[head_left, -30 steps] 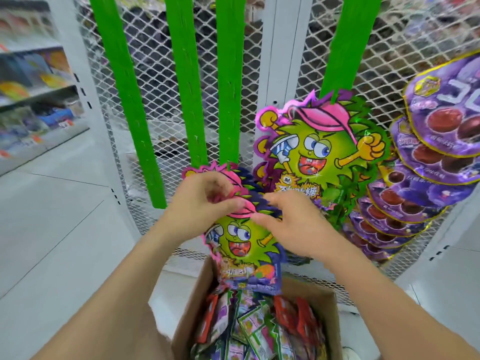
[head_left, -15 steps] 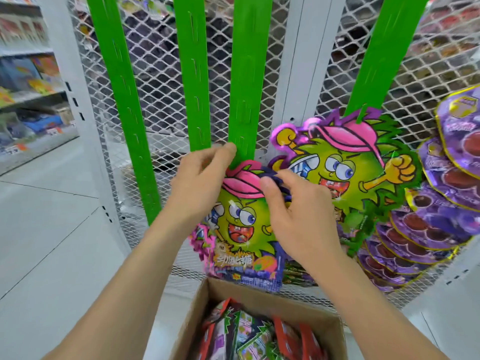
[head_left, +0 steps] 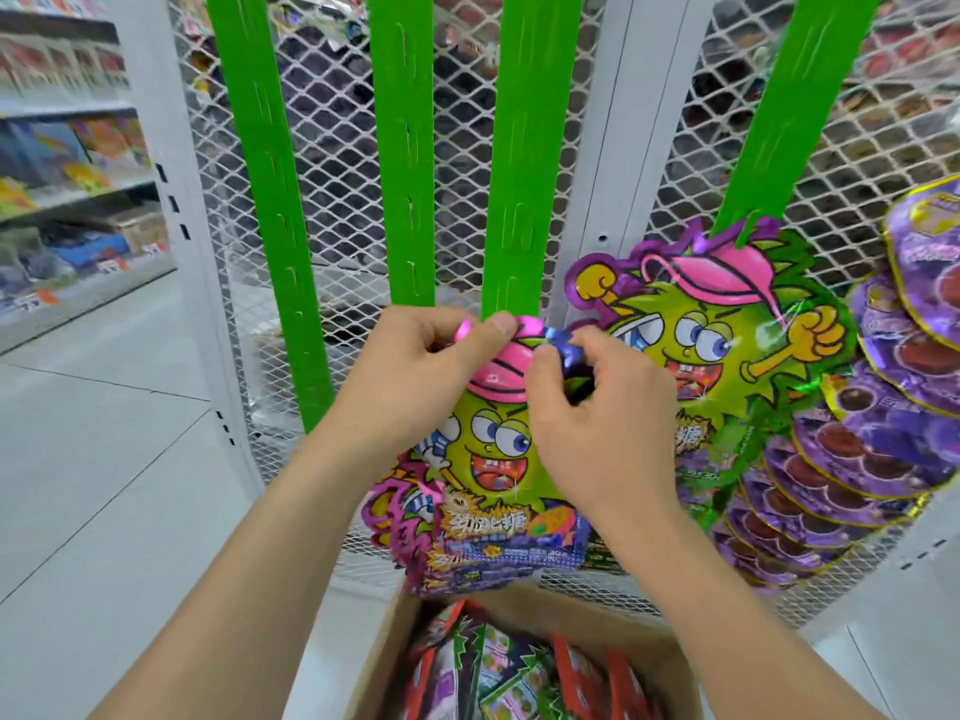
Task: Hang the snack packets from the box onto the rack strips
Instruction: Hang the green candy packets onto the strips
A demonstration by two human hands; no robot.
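Snack packet (head_left: 493,459): green cartoon face under a pink cap, yellow lettering on a purple band along the bottom. Upright at centre, just above the near box, top edge right at the lower end of the third strip (head_left: 519,200). Whether hooked onto it, cannot tell. Edges of several like packets layered behind, showing at lower left; held or hung, unclear.

Left hand (head_left: 415,371): fingers curled, thumb pressed down on the upper left of the pink cap, pinching the packet's top.

Right hand (head_left: 597,423): fingers curled over the purple top right corner, thumb against the cap's right side, pinching likewise.

Rack strips: four, bright green, slotted, hanging on a white mesh panel (head_left: 343,200). First strip (head_left: 270,174) and second strip (head_left: 405,148) to the left, bare over the length in view. Fourth strip (head_left: 779,122) to the right, slanted.

Hung packet (head_left: 727,345): same green-face design, larger in view, at the lower end of the fourth strip, just right of the right hand.

Purple packets (head_left: 883,433): overlapping column at far right, dark round fruit printed on each.

Cardboard box (head_left: 379,662): open, at the near edge below the hands, on the floor (head_left: 104,459). Loose packets (head_left: 519,678) inside, mixed green, purple and orange, crowded on edge.

Shelves (head_left: 67,174): far left, stocked, blurred.
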